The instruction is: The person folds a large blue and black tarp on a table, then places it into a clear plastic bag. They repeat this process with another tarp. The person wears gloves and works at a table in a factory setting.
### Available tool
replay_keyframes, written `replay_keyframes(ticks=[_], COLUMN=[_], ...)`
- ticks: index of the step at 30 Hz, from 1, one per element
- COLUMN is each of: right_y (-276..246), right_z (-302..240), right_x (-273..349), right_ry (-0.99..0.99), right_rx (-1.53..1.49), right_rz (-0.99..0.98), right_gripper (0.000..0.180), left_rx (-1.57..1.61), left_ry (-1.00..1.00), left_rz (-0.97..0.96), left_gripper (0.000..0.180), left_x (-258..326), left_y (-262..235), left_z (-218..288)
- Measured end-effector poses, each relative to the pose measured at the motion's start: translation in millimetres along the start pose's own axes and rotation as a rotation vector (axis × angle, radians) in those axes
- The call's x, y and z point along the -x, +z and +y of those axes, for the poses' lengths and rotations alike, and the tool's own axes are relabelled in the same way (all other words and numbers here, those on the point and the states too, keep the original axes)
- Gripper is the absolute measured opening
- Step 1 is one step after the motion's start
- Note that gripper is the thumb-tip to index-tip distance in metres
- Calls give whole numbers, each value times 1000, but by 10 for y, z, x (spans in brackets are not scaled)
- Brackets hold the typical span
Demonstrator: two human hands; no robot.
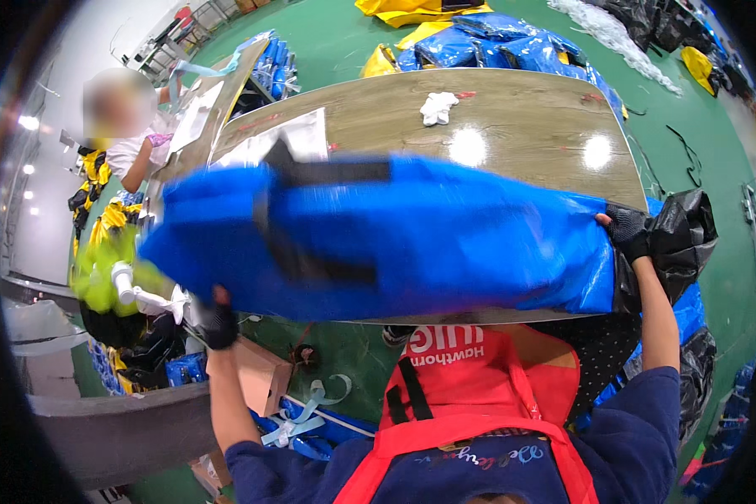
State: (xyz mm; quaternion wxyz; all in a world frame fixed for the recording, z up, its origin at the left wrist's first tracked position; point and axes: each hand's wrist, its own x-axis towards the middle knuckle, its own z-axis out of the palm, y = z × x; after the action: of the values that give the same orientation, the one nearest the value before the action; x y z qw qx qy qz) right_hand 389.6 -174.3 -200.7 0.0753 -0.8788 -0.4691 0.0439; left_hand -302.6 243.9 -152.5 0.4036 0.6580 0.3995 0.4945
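Note:
A long blue tarp-like bag (479, 244) with black straps (336, 174) stretches across the near side of the table, smeared by motion on its left part. At its near left corner, my left hand (218, 326) in a black fingerless glove is closed on the edge; its thumb shows and the other fingers are mostly hidden. My right hand (628, 231), gloved the same way, grips the right end where the blue meets a crumpled black end piece (687, 235). Both arms reach forward, one at each end of the bag.
The wood-grain table (529, 126) holds a crumpled white cloth (438, 107) and white sheets (281, 139). Blue and yellow bags (496, 46) are heaped on the green floor beyond. At the far left, a person (130, 134) stands by another table. A cardboard box (259, 374) sits below my left arm.

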Motion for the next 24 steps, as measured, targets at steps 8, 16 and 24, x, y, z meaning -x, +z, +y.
replay_keyframes(ticks=[8, 16, 24], right_y=[-299, 23, -2028], right_z=[-561, -273, -449], right_x=[205, 257, 609], right_ry=[104, 94, 131], right_rx=[23, 23, 681], right_rz=[-131, 87, -560], right_gripper=[54, 72, 93], left_rx=[-567, -914, -829], left_ry=[-345, 643, 778], left_rz=[-130, -244, -994], left_gripper=[48, 66, 83], left_x=[-69, -37, 1009], left_y=[-61, 1701, 3689], left_z=[-704, 797, 832])
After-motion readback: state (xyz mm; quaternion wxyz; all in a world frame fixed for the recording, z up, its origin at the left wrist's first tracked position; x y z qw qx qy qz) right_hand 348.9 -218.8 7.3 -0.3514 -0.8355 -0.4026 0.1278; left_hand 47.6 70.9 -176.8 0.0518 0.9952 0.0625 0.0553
